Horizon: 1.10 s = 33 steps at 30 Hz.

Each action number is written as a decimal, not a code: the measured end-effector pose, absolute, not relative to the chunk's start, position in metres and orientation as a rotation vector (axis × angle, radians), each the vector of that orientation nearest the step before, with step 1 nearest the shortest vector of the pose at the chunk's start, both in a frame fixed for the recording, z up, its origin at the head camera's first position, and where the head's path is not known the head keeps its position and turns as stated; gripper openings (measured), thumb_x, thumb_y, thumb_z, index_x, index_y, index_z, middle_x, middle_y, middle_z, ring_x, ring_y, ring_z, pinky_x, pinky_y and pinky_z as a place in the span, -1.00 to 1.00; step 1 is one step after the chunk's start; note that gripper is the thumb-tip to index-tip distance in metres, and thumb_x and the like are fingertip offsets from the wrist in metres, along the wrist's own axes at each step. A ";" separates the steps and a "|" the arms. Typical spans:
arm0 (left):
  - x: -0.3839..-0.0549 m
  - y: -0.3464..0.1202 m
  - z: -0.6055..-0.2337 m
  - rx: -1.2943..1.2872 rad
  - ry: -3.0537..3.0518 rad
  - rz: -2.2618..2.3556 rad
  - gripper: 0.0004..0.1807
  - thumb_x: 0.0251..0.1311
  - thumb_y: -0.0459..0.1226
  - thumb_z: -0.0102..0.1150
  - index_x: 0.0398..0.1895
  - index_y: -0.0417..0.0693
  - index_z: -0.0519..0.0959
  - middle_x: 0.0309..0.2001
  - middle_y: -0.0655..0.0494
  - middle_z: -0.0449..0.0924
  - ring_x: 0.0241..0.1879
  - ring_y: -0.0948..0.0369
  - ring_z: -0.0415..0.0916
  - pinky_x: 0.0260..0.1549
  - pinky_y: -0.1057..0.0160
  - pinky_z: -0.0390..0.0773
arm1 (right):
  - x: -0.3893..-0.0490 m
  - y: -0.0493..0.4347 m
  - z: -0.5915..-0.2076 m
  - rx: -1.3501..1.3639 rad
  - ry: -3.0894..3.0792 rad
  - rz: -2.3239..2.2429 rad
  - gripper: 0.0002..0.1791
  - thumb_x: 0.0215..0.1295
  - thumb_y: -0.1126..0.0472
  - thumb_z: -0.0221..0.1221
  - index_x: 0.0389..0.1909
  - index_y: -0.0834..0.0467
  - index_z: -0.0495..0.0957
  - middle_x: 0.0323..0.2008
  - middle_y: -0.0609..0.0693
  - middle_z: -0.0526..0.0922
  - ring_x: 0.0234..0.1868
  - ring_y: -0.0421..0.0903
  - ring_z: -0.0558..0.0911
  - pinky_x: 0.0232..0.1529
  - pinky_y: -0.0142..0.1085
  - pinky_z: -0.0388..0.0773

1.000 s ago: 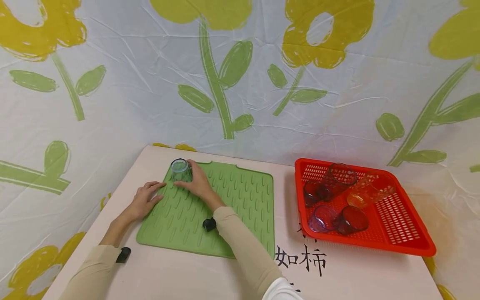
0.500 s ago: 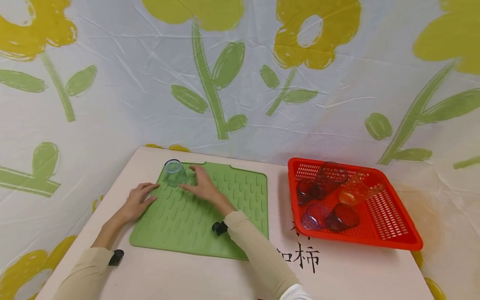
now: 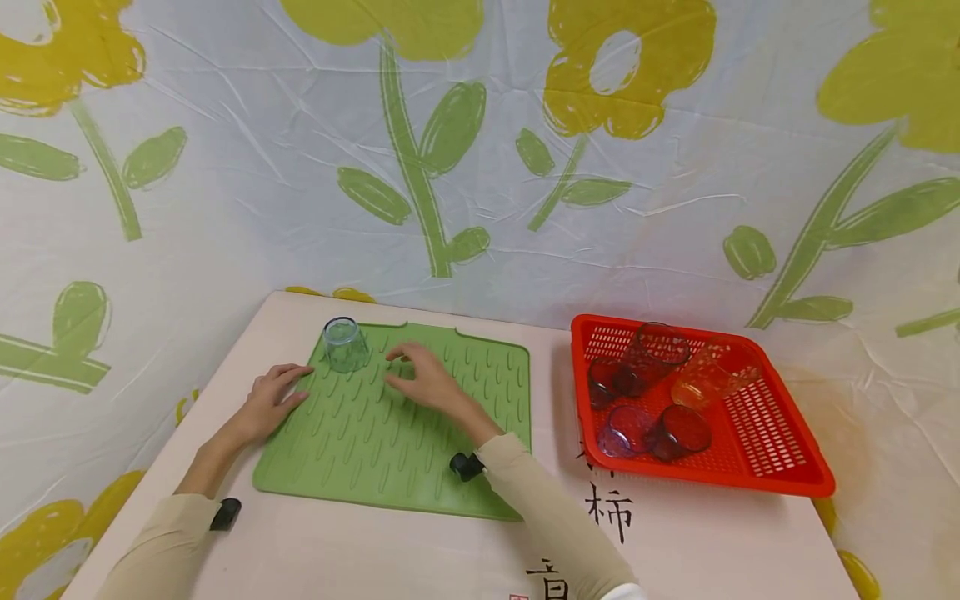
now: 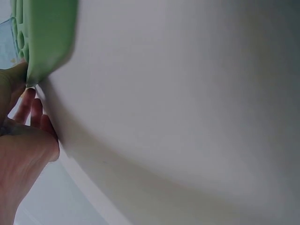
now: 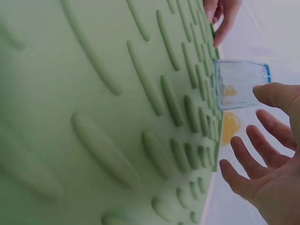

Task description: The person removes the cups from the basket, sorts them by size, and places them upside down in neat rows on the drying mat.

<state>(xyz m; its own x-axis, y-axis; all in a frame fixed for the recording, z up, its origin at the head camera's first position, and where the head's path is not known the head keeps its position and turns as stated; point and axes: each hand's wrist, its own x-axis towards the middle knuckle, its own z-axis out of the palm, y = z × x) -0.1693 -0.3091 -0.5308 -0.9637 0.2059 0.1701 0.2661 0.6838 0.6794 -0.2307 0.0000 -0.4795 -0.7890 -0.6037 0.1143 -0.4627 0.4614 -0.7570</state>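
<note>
Flower-print backdrop [image 3: 637,250], pale tabletop [image 3: 360,554]. Blue-tinted glass [image 3: 347,347] stands on green ridged mat [image 3: 367,467], far-left corner. My right grip [image 3: 426,381] spread, empty, just beside; left grip [image 3: 264,406] relaxed at mat edge. Should clear glass wide, avoid nudging.

The glass [image 3: 347,350] is clear pale blue with a deeper blue rim, and the mat [image 3: 360,454] is green, patterned with rows of ridges. The basket [image 3: 705,474] is red, the counter [image 3: 375,550] pale pink with black characters [image 3: 596,504]. White cloth [image 3: 247,242] behind carries yellow flowers [image 3: 652,100] and green leaves [image 3: 453,129].
</note>
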 end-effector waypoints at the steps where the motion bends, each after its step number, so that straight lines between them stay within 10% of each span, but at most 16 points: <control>1: -0.170 -0.309 -0.531 -0.393 -2.808 -1.154 -0.54 0.42 -0.44 0.18 0.33 -0.43 0.41 0.28 -0.48 0.29 0.18 -0.42 0.17 0.05 -0.37 0.17 | -0.229 0.003 -0.478 -0.942 2.530 -1.239 -0.60 0.49 0.23 0.23 0.24 0.31 0.53 0.23 0.15 0.55 0.28 0.16 0.51 0.27 -0.05 0.49; 33: -0.170 -0.312 -0.534 -0.460 -2.789 -1.096 -0.54 0.42 -0.44 0.19 0.31 -0.44 0.42 0.25 -0.49 0.31 0.17 -0.42 0.21 0.05 -0.38 0.19 | -0.194 0.121 -0.422 -0.963 2.786 -1.429 -0.69 0.33 0.23 0.39 0.05 0.20 0.66 0.01 0.05 0.70 0.10 0.08 0.64 0.20 -0.01 0.52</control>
